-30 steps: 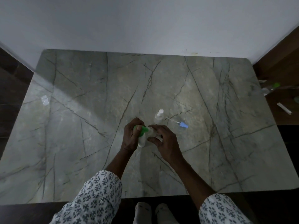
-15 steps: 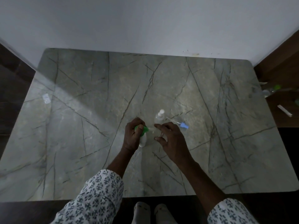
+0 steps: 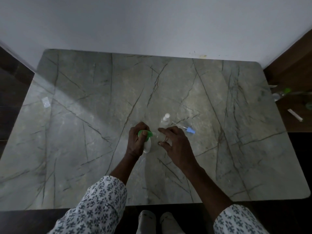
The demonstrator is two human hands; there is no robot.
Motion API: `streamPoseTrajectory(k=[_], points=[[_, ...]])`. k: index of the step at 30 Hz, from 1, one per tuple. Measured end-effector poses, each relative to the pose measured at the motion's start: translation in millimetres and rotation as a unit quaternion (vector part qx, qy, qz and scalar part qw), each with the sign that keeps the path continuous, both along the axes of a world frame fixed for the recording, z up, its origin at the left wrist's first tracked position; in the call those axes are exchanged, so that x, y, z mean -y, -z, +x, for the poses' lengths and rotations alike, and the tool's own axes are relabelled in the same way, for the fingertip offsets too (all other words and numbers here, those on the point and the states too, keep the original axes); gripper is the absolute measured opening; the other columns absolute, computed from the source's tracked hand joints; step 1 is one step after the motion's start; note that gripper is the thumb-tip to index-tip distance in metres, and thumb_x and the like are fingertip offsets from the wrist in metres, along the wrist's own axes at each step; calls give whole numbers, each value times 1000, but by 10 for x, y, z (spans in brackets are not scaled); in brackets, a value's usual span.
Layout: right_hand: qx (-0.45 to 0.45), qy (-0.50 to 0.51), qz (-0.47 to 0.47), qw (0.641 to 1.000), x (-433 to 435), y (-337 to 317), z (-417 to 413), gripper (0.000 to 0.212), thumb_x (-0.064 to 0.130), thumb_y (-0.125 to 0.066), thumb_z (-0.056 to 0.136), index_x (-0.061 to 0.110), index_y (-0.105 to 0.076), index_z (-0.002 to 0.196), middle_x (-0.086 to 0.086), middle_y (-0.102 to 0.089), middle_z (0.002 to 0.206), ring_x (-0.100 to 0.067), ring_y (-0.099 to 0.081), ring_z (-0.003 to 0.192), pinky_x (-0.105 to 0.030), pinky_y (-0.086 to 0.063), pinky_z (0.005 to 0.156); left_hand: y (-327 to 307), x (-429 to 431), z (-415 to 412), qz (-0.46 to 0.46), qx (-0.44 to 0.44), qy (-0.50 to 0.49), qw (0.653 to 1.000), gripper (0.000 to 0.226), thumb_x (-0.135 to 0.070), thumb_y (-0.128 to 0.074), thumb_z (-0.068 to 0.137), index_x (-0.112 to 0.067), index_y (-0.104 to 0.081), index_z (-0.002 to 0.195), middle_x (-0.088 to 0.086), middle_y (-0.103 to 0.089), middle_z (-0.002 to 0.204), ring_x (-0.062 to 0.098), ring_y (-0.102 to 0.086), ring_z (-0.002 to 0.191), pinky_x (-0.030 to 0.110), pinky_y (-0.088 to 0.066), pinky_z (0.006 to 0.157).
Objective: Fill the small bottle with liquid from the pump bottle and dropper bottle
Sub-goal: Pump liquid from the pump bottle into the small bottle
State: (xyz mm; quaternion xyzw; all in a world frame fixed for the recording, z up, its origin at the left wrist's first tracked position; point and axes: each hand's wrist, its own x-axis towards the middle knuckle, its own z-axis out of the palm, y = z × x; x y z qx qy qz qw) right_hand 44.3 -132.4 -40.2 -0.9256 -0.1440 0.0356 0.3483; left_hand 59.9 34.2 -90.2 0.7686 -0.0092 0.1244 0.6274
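My left hand [image 3: 137, 141] grips a white pump bottle [image 3: 147, 146] with a green pump head [image 3: 145, 133]; my thumb rests on the head, whose nozzle points right. My right hand [image 3: 175, 142] holds a small clear bottle [image 3: 161, 136] between thumb and forefinger, its mouth against the nozzle. Just behind stands a clear bottle with a white cap [image 3: 165, 119]. A blue-tipped dropper [image 3: 185, 128] lies on the table to the right of it.
The grey marble table [image 3: 84, 149] meets a white wall at the back. A small clear packet [image 3: 46, 102] lies near the left edge. On the dark floor at right are a green-capped bottle [image 3: 281, 94] and a white stick [image 3: 295, 115].
My right hand drew back slightly from the pump bottle and now holds the small bottle more visibly at the nozzle. My left hand stays on the pump head.
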Motion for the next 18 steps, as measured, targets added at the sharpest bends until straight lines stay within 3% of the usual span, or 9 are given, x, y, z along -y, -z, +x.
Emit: streamPoseTrajectory(k=[4, 10, 18], points=[[-4, 1, -6, 1000, 9, 19, 4, 52, 15, -76, 79, 17, -59, 129, -5, -58, 110, -19, -54, 101, -22, -46, 83, 10, 7, 10, -2, -15, -4, 1000, 55, -47, -42, 87, 2, -59, 69, 14, -54, 68, 18, -51, 63, 25, -37, 59], [-10, 4, 6, 1000, 5, 7, 10, 52, 15, -76, 79, 17, -59, 129, -5, -58, 112, -20, -54, 101, -28, -51, 84, 3, -1, 13, 12, 6, 5, 1000, 75, -68, -37, 89, 1, -59, 69, 14, -55, 69, 15, -52, 64, 22, -38, 59], [-16, 14, 21, 1000, 13, 22, 45, 52, 14, -76, 80, 16, -59, 129, -8, -59, 116, -21, -56, 106, -25, -48, 88, 6, 6, 69, 22, 11, 7, 1000, 72, -70, -37, 89, -5, -59, 69, 9, -56, 67, 17, -53, 63, 26, -38, 58]])
